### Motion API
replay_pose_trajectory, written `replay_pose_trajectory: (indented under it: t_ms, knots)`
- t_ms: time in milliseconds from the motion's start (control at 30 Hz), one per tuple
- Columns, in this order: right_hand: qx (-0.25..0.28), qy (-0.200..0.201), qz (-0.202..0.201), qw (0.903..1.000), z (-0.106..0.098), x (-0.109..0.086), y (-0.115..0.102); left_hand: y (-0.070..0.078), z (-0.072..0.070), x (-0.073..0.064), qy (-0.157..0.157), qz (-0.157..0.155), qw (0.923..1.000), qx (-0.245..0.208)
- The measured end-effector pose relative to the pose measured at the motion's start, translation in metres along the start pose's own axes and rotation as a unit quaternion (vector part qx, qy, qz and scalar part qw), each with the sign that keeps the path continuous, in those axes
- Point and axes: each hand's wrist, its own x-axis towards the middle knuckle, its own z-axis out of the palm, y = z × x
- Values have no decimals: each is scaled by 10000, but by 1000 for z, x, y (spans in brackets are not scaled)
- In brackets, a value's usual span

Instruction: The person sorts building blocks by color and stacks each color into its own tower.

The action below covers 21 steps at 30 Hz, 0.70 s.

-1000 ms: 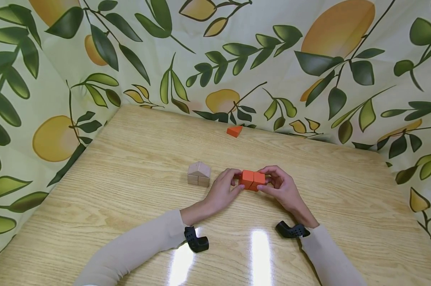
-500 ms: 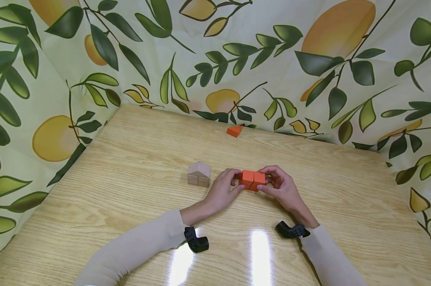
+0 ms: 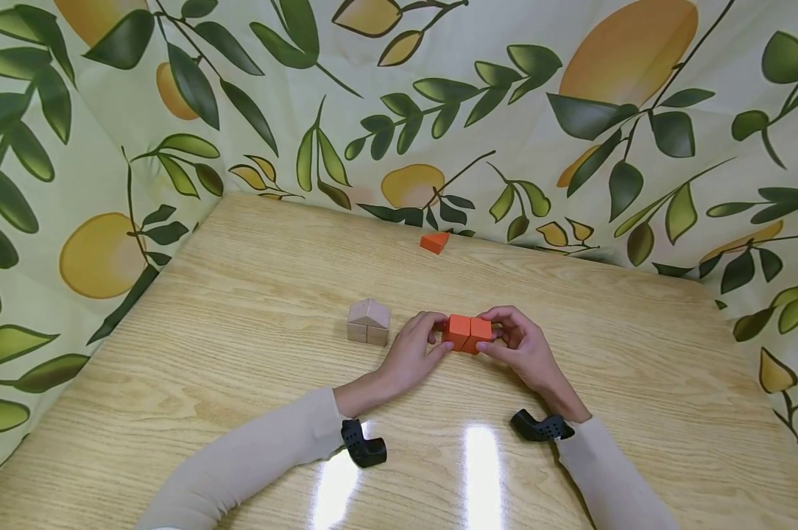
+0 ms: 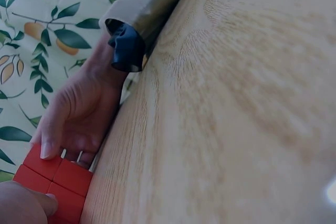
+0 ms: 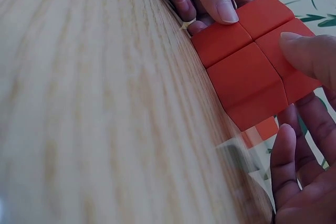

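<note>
Several orange-red cube blocks (image 3: 459, 335) stand on the table, two side by side and two high, faces touching. From the left side my left hand (image 3: 411, 349) pinches them, its thumb on the near face and its fingers mostly behind. My right hand (image 3: 523, 350) pinches the right side the same way, its thumb on an upper cube (image 5: 273, 51) in the right wrist view. The left wrist view shows the red blocks (image 4: 68, 179) between both thumbs. To the left of my left hand stands a small house of plain wooden blocks (image 3: 368, 322), with a triangular block on top.
An orange-red triangular block (image 3: 434, 243) lies near the far edge of the wooden table (image 3: 273, 294). A fruit-and-leaf patterned cloth (image 3: 346, 88) hangs behind the table and along its left side. Each wrist wears a black camera mount (image 3: 364, 444).
</note>
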Motion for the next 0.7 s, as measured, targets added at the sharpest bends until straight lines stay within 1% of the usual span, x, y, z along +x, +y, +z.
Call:
replay_pose_trajectory:
  t_ms: [200, 500, 700]
  knots:
    - [-34, 5, 34, 10000, 0, 0, 0, 1, 0, 0, -3, 9, 10000, 4]
    - [-60, -50, -47, 10000, -1, 1, 1, 0, -1, -1, 17, 76, 10000, -25]
    - [-85, -49, -55, 9999, -1, 1, 2, 0, 0, 0, -9, 52, 10000, -27]
